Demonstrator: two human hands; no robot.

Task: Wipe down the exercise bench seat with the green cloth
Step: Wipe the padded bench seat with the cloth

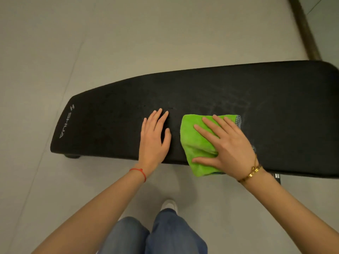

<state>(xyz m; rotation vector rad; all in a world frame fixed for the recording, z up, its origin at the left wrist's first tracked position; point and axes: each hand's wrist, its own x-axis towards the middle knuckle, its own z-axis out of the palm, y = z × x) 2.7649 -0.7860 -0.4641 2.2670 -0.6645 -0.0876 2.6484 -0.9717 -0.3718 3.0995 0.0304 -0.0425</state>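
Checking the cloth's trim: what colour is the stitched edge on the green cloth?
Grey-blue stitching along the green cloth's edge, clearest in the head view.

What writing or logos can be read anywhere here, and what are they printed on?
"SHUA": pale letters on the narrow left end of the black bench, running sideways to the camera.
A small logo mark sits just above that word; it is a symbol, not letters.
Nothing readable shows on the green cloth, the bracelets or the floor.
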